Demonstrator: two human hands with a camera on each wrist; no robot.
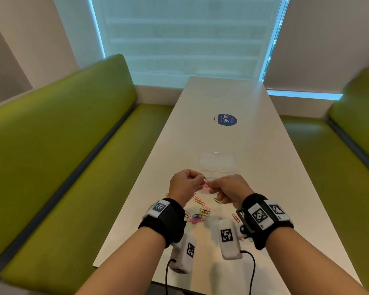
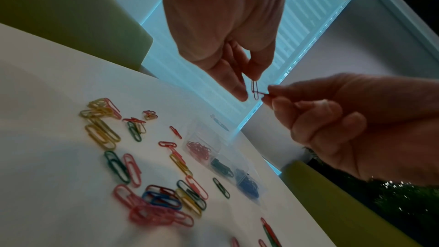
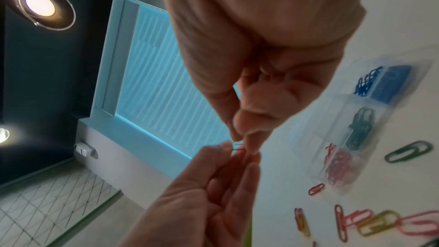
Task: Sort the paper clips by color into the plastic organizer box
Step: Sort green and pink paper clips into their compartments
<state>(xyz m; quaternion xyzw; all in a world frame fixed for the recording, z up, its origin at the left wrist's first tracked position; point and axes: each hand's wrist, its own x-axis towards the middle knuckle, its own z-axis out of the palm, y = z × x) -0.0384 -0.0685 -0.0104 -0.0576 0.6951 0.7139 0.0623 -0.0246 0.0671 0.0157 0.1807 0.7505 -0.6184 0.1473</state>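
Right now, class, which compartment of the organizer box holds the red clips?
The end compartment nearest both hands; green clips fill the middle one, blue clips the far end.

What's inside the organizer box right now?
The organizer box holds three sorted groups: red clips in one compartment, green clips in the middle, blue clips at the other end. Counts and any further compartments can't be made out.

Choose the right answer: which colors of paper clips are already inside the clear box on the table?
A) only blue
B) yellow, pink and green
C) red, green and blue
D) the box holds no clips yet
C: in the right wrist view the clear box holds three groups in separate compartments, red clips, green clips and blue clips; the yellow clips lie loose on the table.
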